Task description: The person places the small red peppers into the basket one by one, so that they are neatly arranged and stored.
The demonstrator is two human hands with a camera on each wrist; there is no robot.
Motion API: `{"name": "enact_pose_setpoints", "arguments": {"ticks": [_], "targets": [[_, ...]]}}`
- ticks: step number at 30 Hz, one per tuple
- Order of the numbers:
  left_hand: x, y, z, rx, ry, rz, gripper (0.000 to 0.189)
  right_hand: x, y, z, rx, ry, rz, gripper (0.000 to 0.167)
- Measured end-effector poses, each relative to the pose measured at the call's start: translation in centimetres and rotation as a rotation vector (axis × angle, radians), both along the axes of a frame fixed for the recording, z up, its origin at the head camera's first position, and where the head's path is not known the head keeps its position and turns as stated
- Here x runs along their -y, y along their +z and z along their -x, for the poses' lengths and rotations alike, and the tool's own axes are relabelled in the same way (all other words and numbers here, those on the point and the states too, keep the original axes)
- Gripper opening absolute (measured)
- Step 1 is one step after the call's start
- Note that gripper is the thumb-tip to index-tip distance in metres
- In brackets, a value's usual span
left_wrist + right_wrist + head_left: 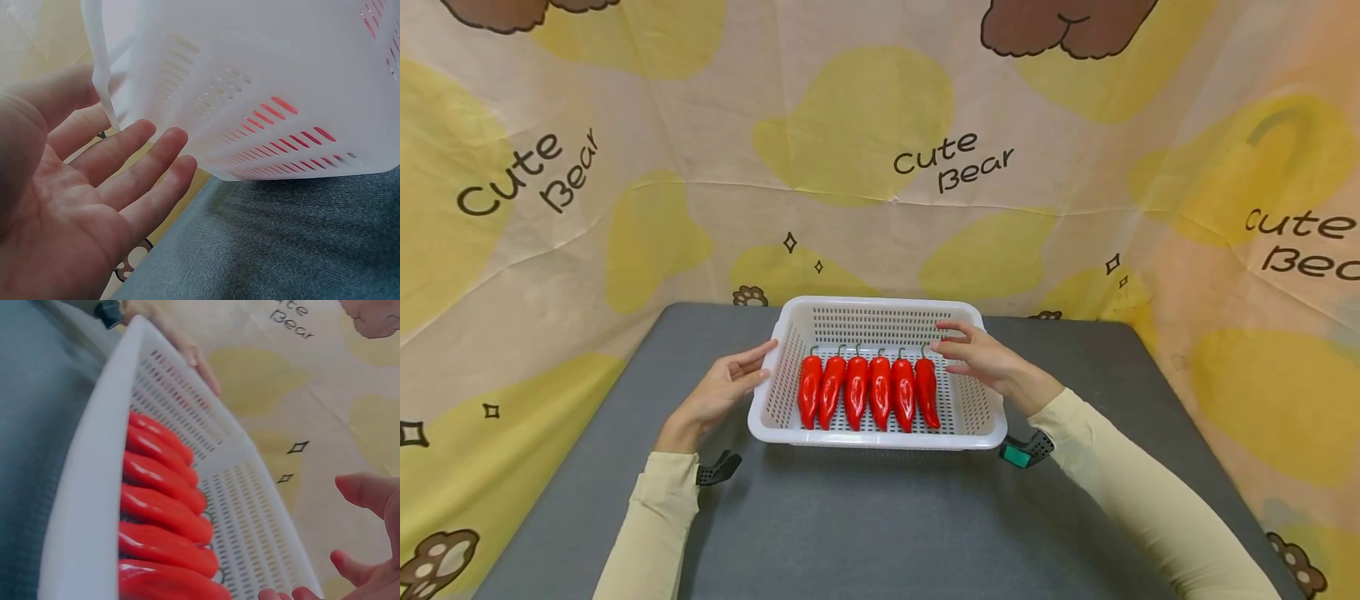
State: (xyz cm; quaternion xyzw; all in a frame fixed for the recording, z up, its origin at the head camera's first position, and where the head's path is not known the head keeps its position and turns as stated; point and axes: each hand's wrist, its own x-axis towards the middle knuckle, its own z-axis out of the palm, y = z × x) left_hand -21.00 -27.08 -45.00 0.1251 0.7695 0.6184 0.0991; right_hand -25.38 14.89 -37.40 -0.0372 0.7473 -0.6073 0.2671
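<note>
A white slotted plastic basket (880,442) stands on the grey table, with several red peppers (880,390) lying side by side in a row in it, green stems toward the back. At the basket's left end, my left hand (718,392) touches the rim with thumb and fingertips. In the left wrist view the lower fingers of the left hand (106,187) stretch loosely along the slotted outer wall. My right hand (981,358) hovers over the basket's right end with spread, slightly bent fingers and nothing in it. Its index fingertip overlaps the area by the rightmost pepper's stem.
The grey table (880,525) reaches forward of and beside the basket. A printed cloth (850,125) with yellow patches and "Cute Bear" lettering hangs behind and at both sides. Dark bands (1030,450) are worn on both wrists.
</note>
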Motion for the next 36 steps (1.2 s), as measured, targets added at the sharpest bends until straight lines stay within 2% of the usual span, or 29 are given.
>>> {"name": "enact_pose_setpoints", "arguments": {"ticks": [16,27,36], "targets": [[0.0,0.0,0.0,-0.009,-0.012,-0.014,0.062,-2.2,1.4,-0.2,-0.156,0.047,0.079,0.062],[0.0,0.0,-0.1,-0.009,-0.016,-0.026,0.063,-3.1,0.5,-0.5,-0.339,0.123,0.062,0.056],[0.0,0.0,0.0,-0.019,-0.028,-0.033,0.062,-3.7,0.0,-0.5,-0.413,0.100,0.087,0.059]]}}
